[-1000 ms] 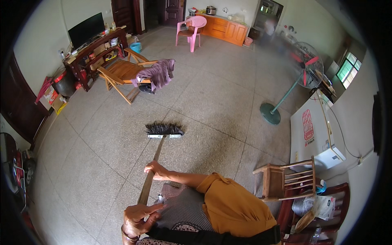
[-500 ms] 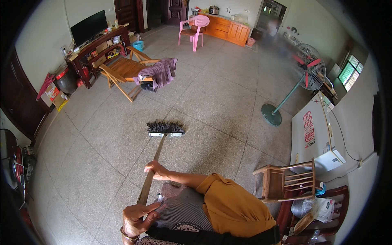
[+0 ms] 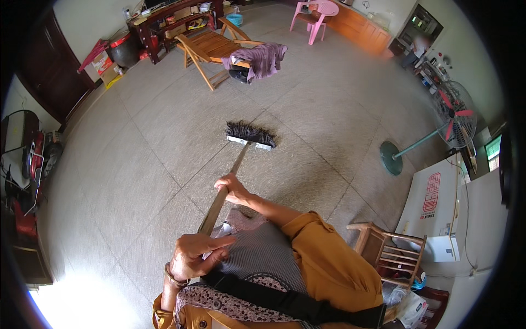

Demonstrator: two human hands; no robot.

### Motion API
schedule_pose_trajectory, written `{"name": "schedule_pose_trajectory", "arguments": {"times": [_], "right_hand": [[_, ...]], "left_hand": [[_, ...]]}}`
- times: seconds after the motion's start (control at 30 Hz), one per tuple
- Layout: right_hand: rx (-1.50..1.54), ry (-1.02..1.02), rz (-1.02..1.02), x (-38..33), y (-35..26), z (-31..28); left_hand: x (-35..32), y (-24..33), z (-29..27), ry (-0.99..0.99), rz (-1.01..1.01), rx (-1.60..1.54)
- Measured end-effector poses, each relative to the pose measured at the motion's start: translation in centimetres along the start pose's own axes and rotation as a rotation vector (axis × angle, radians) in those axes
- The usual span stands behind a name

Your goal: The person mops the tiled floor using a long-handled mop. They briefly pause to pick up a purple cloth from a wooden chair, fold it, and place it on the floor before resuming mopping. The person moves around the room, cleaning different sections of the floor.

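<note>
A mop with a dark, stringy head (image 3: 250,132) and a white clamp lies against the speckled floor (image 3: 148,148) ahead of me. Its wooden handle (image 3: 216,207) slants back toward my body. My right hand (image 3: 233,189) is wrapped round the handle at about its middle. At the upper end, by my waist, my left hand (image 3: 200,255) closes on the handle, thumb and forefinger sticking out to the right. The top tip of the handle is hidden by that hand.
Beyond the mop stands a wooden folding chair (image 3: 211,46) draped with purple cloth (image 3: 266,59). To the right are a green-based fan (image 3: 391,158), a white chest (image 3: 430,200) and a wooden chair (image 3: 378,247). A motorcycle (image 3: 33,153) stands left. A person (image 3: 419,50) is at the far right.
My view has tilted down and turned left, so the room sits higher and farther right. Both hands keep their hold on the mop, whose head stays near the same floor seam.
</note>
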State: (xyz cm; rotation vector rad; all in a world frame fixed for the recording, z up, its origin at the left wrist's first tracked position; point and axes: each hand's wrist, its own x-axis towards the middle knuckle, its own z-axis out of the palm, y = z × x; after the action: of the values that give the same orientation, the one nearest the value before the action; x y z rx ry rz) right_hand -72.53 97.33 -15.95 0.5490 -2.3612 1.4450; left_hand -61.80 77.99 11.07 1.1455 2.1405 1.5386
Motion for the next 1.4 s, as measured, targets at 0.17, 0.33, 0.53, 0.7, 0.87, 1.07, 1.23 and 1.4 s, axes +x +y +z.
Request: {"name": "schedule_pose_trajectory", "arguments": {"times": [0.17, 0.33, 0.53, 0.7, 0.87, 1.07, 1.23, 1.4], "right_hand": [[0.043, 0.035, -0.043, 0.0, -0.1, -0.2], [0.065, 0.036, -0.053, 0.1, -0.9, -0.9], [0.088, 0.037, -0.056, 0.0, -0.1, -0.1], [0.11, 0.019, -0.064, -0.4, 0.3, -0.2], [0.033, 0.048, -0.105, -0.4, 0.3, 0.0], [0.044, 0.036, -0.085, -0.4, 0.3, 0.0], [0.071, 0.029, -0.087, -0.4, 0.4, 0.3], [0.098, 0.068, -0.096, -0.2, -0.1, 0.2]], "left_hand": [[0.4, 0.3, -0.2, -0.031, -0.001, 0.004], [0.4, -0.5, -0.1, -0.018, 0.101, -0.012], [-0.3, -1.1, 0.3, 0.003, 0.035, -0.084], [0.2, -0.1, 0.0, 0.002, -0.017, -0.06], [0.0, -0.7, 0.1, 0.002, 0.021, -0.057], [0.0, -1.0, 0.2, 0.014, 0.085, -0.064], [0.0, -0.9, 0.0, 0.004, 0.069, -0.045], [-0.1, -0.7, -0.1, -0.027, 0.016, -0.063]]}}
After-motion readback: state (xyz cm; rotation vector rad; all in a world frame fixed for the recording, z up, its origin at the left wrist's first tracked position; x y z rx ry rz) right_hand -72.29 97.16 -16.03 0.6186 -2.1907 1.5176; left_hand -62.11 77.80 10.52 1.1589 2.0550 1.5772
